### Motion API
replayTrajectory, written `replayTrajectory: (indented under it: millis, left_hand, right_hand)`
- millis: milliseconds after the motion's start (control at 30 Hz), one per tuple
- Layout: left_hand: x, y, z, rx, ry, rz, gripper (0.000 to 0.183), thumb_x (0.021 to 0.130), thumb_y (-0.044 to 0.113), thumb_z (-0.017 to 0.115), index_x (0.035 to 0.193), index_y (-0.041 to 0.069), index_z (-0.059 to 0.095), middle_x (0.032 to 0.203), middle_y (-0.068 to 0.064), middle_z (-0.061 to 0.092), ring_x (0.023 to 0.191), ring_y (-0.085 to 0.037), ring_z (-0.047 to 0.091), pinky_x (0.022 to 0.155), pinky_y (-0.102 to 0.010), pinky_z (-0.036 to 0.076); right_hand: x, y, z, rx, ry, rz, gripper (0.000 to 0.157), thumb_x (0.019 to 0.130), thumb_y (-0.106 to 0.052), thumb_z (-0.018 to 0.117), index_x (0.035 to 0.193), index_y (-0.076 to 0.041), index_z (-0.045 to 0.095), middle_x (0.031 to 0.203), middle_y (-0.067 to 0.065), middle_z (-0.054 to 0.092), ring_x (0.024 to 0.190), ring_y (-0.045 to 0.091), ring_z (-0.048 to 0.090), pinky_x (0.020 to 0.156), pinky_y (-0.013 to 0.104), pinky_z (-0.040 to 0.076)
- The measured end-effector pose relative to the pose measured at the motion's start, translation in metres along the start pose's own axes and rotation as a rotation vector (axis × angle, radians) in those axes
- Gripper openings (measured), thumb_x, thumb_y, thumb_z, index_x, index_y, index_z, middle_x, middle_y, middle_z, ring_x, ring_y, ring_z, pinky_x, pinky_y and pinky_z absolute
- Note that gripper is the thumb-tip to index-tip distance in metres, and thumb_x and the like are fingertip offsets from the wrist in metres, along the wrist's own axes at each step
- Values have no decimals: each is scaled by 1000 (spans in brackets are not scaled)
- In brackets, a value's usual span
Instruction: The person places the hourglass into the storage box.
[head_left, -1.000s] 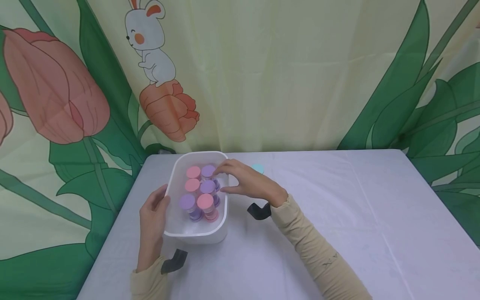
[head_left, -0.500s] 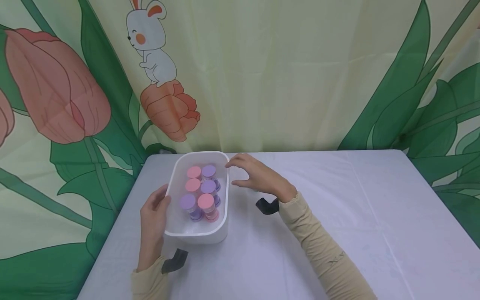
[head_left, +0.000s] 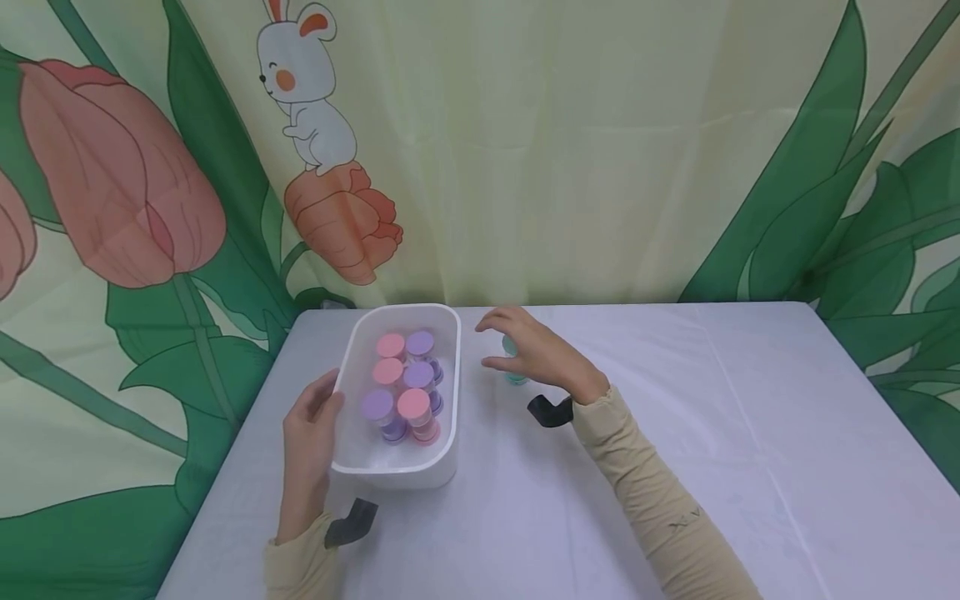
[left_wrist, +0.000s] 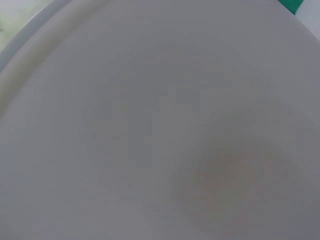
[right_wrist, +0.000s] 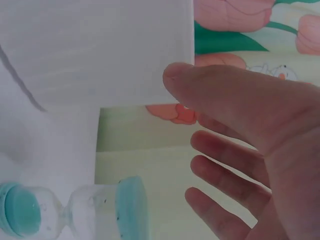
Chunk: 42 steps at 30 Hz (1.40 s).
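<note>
A white plastic bin point(head_left: 397, 481) stands at the left of the table, with several hourglasses upright inside it. Some have pink caps, like the front one point(head_left: 414, 403); others have purple caps, like the one at front left point(head_left: 378, 406). My left hand point(head_left: 307, 437) rests against the bin's left outer wall, thumb near the rim. To the bin's right, my right hand point(head_left: 546, 354) is held with thumb and fingers spread, nothing between them. Beside it stands a teal-capped hourglass point(right_wrist: 95, 202), partly hidden by the hand in the head view. The bin's wall point(left_wrist: 150, 125) fills the left wrist view.
A white cloth point(head_left: 675, 467) covers the table. Behind its far edge hangs a curtain point(head_left: 540, 167) printed with a rabbit, tulips and leaves. A black strap piece sticks out at each wrist.
My right hand has moved from over the bin's right rim, rightward to the teal-capped hourglass, and its fingers stay spread. The left hand and the bin keep their places.
</note>
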<state>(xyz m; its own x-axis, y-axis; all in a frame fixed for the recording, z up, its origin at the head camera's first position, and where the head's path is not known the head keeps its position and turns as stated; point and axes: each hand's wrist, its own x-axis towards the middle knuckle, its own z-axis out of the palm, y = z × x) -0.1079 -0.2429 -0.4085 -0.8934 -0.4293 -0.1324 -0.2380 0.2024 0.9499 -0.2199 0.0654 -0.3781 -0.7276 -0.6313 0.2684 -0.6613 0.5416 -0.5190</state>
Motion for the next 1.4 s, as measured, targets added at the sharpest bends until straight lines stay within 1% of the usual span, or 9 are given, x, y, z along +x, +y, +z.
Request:
replayTrajectory:
  millis: [233, 367, 533, 600, 733, 900, 1133, 1267, 1400]
  left_hand:
    - [0, 0, 0, 0, 2, -1, 44, 102, 34, 49, 145, 23, 50, 146, -3, 53, 130, -24, 53, 104, -47, 48]
    - [0, 0, 0, 3, -2, 3, 44, 102, 34, 48, 145, 23, 50, 145, -3, 53, 130, -23, 53, 104, -46, 48]
    - [0, 0, -1, -5, -6, 12, 44, 103, 33, 49, 146, 23, 50, 146, -4, 52, 132, -25, 52, 105, -48, 48]
    - [-1, 1, -1, -14, -11, 19, 44, 103, 33, 49, 146, 22, 49, 147, -6, 51, 133, -28, 51, 105, -50, 47]
    - [-1, 1, -1, -19, -10, 25, 44, 103, 33, 50, 145, 21, 50, 147, -7, 51, 132, -28, 51, 106, -50, 47]
    - [1, 1, 0, -24, -8, 20, 43, 102, 32, 50, 144, 22, 51, 146, -6, 52, 131, -26, 52, 106, -48, 46]
    - [0, -1, 0, -24, -10, 28, 45, 102, 34, 50, 145, 22, 50, 146, -6, 52, 132, -27, 52, 106, -49, 46]
    - [0, -1, 0, -16, -6, 41, 44, 102, 34, 50, 144, 22, 51, 145, -5, 53, 130, -25, 53, 105, -48, 47]
    - [0, -2, 0, -14, -3, 55, 44, 102, 33, 50, 144, 21, 51, 144, -6, 54, 129, -25, 54, 105, -49, 47]
  right_hand:
    - [-4, 11, 1, -44, 21, 44, 45, 88, -23, 76, 125, -4, 62, 131, 8, 57, 129, 25, 47, 110, 39, 41]
    - [-6, 16, 1, -48, 25, 63, 45, 87, -23, 77, 126, -4, 62, 133, 9, 56, 131, 26, 46, 110, 40, 41]
    - [-8, 20, 0, -31, 27, 81, 46, 87, -22, 77, 126, -3, 61, 134, 11, 55, 130, 27, 46, 111, 41, 41]
    - [-9, 23, 1, -24, 31, 81, 46, 87, -21, 77, 126, -2, 61, 133, 12, 55, 128, 28, 48, 109, 41, 42]
    - [-11, 27, 4, -14, 29, 89, 46, 87, -19, 77, 125, -1, 61, 130, 12, 56, 124, 29, 50, 107, 43, 43]
    - [-11, 30, 6, -10, 17, 110, 47, 87, -18, 76, 126, 1, 60, 130, 14, 56, 122, 32, 52, 106, 44, 44]
    - [-10, 33, 8, 3, 22, 135, 44, 87, -14, 76, 125, 4, 61, 124, 16, 60, 114, 32, 58, 101, 44, 48]
    - [-11, 35, 10, 8, 40, 123, 42, 86, -12, 76, 122, 7, 62, 118, 17, 64, 107, 32, 61, 97, 44, 50]
    - [-10, 37, 10, 10, 58, 119, 41, 85, -12, 77, 120, 6, 64, 116, 16, 66, 104, 31, 63, 94, 43, 52]
